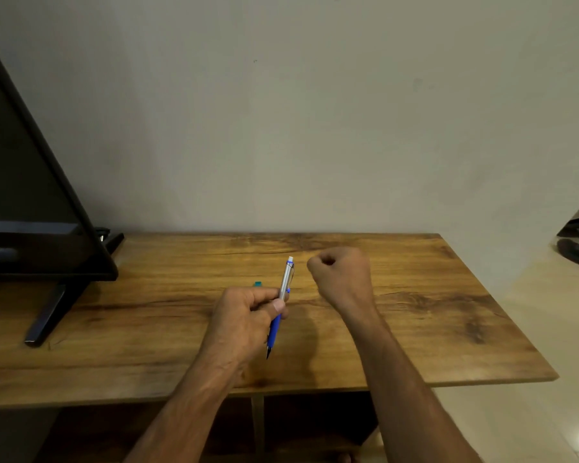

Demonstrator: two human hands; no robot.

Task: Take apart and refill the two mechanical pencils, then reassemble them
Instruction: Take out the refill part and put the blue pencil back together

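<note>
Your left hand (pixel 244 315) has its fingers (pixel 263 294) pinched round the middle of the blue mechanical pencil (pixel 285 282), tilted above the worktop (pixel 415 329), white end up. Just right of the pencil, your right hand (pixel 341 275) is balled up tight, can't tell if anything's inside.

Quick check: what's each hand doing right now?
Left hand: closed on the pencil, mid-barrel.
Right hand: closed in a fist; whether anything is inside cannot be told.

Plain grey wall (pixel 281 111) — wooden table (pixel 448 312), black screen (pixel 24 195) left
</note>
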